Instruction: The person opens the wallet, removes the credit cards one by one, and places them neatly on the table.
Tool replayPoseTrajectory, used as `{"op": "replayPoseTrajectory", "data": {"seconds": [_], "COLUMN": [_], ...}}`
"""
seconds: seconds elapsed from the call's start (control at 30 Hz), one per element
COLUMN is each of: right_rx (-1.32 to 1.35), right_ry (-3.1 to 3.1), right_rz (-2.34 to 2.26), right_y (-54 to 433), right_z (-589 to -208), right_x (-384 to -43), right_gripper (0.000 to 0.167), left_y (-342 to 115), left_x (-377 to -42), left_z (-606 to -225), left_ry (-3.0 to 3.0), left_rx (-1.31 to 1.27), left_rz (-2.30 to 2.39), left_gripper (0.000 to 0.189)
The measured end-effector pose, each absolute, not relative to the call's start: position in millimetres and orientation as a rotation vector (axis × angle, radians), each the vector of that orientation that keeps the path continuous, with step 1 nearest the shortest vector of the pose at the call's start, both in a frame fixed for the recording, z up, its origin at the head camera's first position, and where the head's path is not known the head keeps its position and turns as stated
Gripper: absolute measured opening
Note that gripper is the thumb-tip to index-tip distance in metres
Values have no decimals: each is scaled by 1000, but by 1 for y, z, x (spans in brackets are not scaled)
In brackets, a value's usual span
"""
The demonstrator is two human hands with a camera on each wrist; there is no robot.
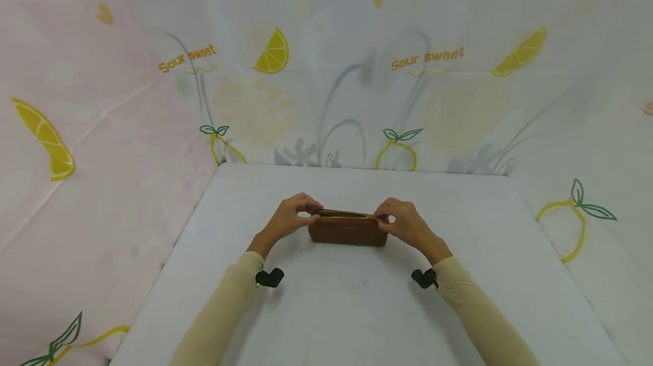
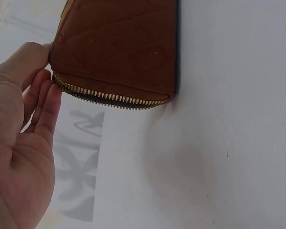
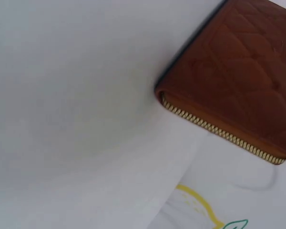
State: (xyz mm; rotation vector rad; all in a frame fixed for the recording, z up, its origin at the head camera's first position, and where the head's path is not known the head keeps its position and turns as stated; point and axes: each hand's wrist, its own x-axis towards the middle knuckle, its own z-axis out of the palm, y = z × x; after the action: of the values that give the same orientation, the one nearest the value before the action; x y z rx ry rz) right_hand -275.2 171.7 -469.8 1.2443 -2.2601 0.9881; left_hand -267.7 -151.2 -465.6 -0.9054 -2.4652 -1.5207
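A brown quilted zip-around wallet [image 1: 348, 232] stands on its long edge on the white table, its top partly unzipped. My left hand [image 1: 289, 217] pinches its upper left corner; in the left wrist view the thumb lies at the near face with fingers behind. On that end the gold zipper teeth [image 2: 119, 99] are parted. My right hand [image 1: 406, 223] pinches the upper right corner, thumb and forefinger at the zipper line. In the right wrist view that end's zipper [image 3: 224, 135] shows one row of gold teeth, while the right hand is almost wholly out of frame.
The white table [image 1: 336, 309] stretches around the wallet. A cloth backdrop [image 1: 326, 20] with lemon prints and lettering rises behind the table and along both sides. Small black cameras [image 1: 270, 277] sit at both wrists, over beige sleeves [image 1: 221, 309].
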Motion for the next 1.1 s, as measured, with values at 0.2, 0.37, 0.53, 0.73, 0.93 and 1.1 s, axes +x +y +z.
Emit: {"op": "replayPoseTrajectory", "data": {"seconds": [0.2,0.37,0.53,0.73,0.93,1.1], "right_rx": [1247,1202,1186,1197,1228,1232], "right_ry": [-2266,-2290,-2321,-2381,-2541,-2698], "right_rz": [943,879,865,788,765,706], "right_y": [189,203,213,214,212,209], "right_z": [-469,-472,-482,-494,-502,-507], "right_x": [-273,-272,-269,-265,-261,-262], "right_gripper": [26,27,26,26,23,18], "left_y": [-152,-153,-153,-156,-163,-167], "left_x": [-270,-272,-271,-281,-289,-288], "left_z": [-465,-464,-463,-480,-498,-501], "left_ry": [-2470,-2484,-2498,-2491,-2520,-2533], "left_rx": [-939,-954,-952,-954,-967,-1017], "left_rz": [-1525,-1521,-1536,-1557,-1621,-1677], "left_gripper": [26,27,28,34,44,57]}}
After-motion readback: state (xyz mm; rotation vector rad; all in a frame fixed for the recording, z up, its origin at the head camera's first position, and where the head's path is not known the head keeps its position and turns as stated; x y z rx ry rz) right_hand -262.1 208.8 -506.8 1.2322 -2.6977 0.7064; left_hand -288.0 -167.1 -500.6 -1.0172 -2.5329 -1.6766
